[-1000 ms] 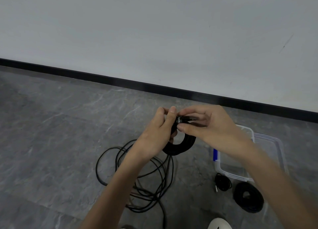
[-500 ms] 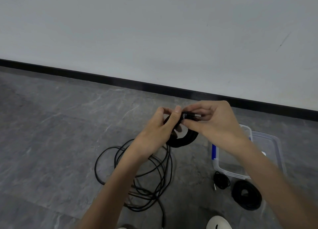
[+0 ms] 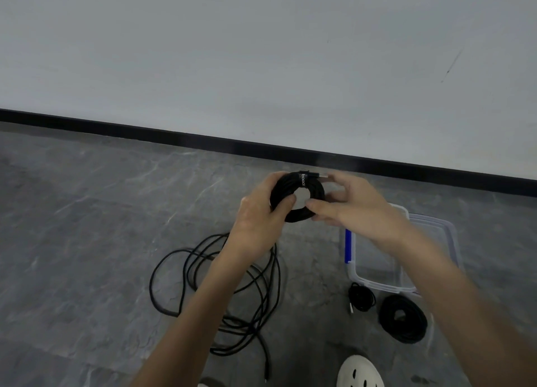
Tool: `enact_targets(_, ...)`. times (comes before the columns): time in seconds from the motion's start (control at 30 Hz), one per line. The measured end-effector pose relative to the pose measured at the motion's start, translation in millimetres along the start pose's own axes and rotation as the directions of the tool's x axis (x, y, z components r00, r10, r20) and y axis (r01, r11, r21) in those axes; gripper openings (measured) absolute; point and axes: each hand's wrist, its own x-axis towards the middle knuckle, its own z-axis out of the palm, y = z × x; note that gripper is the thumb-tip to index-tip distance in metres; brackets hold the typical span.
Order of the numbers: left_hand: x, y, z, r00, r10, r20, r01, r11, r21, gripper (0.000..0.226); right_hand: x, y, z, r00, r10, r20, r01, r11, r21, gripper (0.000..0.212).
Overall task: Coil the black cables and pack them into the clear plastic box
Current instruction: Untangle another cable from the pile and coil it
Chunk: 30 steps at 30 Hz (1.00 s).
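Head view: the coiled cable (image 3: 284,186) hung edge-on under the hands a second ago. It now faces the camera, lifted. The left hand (image 3: 258,212) grips its left side, thumb through the hole. The right hand (image 3: 348,209) pinches its right side, with the plug lying along the top. This coil looks finished and ready for the box (image 3: 374,283), which is on the floor's right side. Two coils (image 3: 412,328) lie at the box's near edge, and a loose cable (image 3: 150,287) is sprawled to the left.
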Motion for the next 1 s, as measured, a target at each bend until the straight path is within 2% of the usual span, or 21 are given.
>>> enact_targets(0.17, 6, 1, 24, 0.998, 0.037, 0.055, -0.037, 0.999, 0.009, 0.045, -4, 6, -11, 0.998, 0.042, -0.043, -0.037, 0.993, 0.108, 0.028)
enact_targets(0.3, 10, -4, 53, 0.981, 0.063, 0.182, -0.075, 0.996, 0.056, 0.087, -5, 29, -25, 0.99, 0.107, -0.095, -0.088, 0.978, 0.188, 0.031)
enact_targets(0.43, 9, -4, 89, 0.976, 0.081, 0.2, -0.117, 0.978, 0.173, 0.084, -14, 58, -37, 0.98, 0.143, -0.14, -0.106, 0.964, 0.245, 0.043)
enact_targets(0.53, 7, -15, 119, 0.969, 0.051, 0.242, -0.103, 0.973, 0.205, 0.08, -23, 88, -51, 0.992, 0.062, -0.11, -0.053, 0.995, 0.082, 0.081)
enact_targets(0.6, 5, -25, 140, 0.954, 0.057, 0.293, -0.121, 0.971, 0.208, 0.079, -32, 107, -59, 0.995, -0.005, -0.098, -0.004, 0.996, -0.089, 0.09)
enact_targets(0.67, -1, -32, 164, 0.931, 0.07, 0.357, -0.146, 0.971, 0.19, 0.076, -43, 125, -64, 0.991, -0.005, -0.137, -0.021, 0.982, -0.185, 0.082)
enact_targets(0.73, -9, -41, 191, 0.907, 0.068, 0.415, -0.153, 0.972, 0.177, 0.073, -54, 149, -64, 0.982, 0.001, -0.191, -0.033, 0.986, -0.163, 0.064)
enact_targets(0.87, -24, -76, 236, 0.885, -0.061, 0.462, -0.055, 0.971, 0.234, 0.085, -55, 216, -58, 0.982, 0.005, -0.19, -0.045, 0.977, -0.208, 0.058)
enact_targets(0.93, -35, -101, 251, 0.883, -0.062, 0.464, -0.043, 0.977, 0.211, 0.076, -49, 248, -50, 0.979, 0.043, -0.199, -0.086, 0.974, -0.211, 0.051)
enact_targets(1.0, -48, -125, 261, 0.886, -0.12, 0.447, 0.001, 0.966, 0.257, 0.066, -43, 280, -39, 0.975, 0.076, -0.207, -0.129, 0.958, -0.258, 0.059)
